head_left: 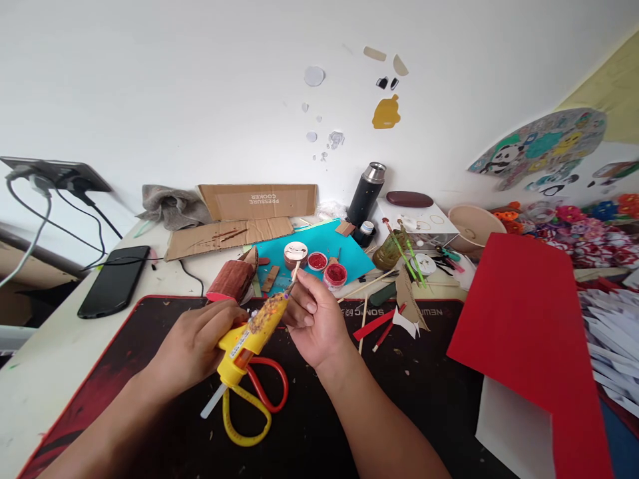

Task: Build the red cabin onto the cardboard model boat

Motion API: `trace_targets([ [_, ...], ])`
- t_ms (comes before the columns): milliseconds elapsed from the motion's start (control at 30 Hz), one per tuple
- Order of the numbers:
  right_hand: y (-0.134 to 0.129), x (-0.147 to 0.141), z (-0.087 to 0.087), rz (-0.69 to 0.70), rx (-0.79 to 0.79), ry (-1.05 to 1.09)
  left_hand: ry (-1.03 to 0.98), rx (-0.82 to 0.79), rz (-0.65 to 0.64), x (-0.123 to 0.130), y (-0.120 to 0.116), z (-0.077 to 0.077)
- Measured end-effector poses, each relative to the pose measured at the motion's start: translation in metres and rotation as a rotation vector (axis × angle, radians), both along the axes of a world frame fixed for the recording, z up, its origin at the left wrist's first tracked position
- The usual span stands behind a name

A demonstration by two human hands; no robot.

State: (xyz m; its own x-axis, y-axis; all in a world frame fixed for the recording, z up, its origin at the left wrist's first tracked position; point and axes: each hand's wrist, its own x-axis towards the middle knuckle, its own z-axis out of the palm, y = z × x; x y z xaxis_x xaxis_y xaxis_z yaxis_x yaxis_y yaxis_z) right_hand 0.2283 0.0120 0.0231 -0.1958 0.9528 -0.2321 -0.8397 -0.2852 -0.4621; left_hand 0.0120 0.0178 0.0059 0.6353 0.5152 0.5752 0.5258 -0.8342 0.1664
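Observation:
My left hand (pixel 202 336) is closed round a yellow hot glue gun (pixel 257 329), whose nozzle points up and to the right. A clear glue stick (pixel 213 401) pokes out of its back end. My right hand (pixel 317 316) pinches a thin wooden stick (pixel 296 271) close to the nozzle; whether they touch I cannot tell. Below the gun, scissors (pixel 247 416) with one red and one yellow handle lie on the black desk mat (pixel 339 426), their blades hidden. Behind my left hand lies a reddish-brown painted cardboard piece (pixel 232 278).
Open pots of red paint (pixel 335 274) stand on a blue sheet (pixel 357 249). A black thermos (pixel 366 196) and a jar with brushes (pixel 388 253) stand behind. Red card (pixel 524 319) lies to the right, a phone (pixel 114 281) to the left. Cables (pixel 94 219) hang from a wall socket.

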Motion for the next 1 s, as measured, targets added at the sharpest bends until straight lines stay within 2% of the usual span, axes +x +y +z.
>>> trace_targets([
  [367,0.0,0.001,-0.001,0.012,0.022,0.005,-0.032,-0.005,-0.012,0.0,0.002,0.004],
  [733,0.0,0.001,0.0,-0.005,0.007,-0.004,-0.002,-0.084,0.035,-0.009,-0.002,-0.007],
  [1000,0.0,0.001,0.0,-0.001,0.01,-0.007,-0.014,-0.068,0.033,-0.007,-0.001,-0.006],
])
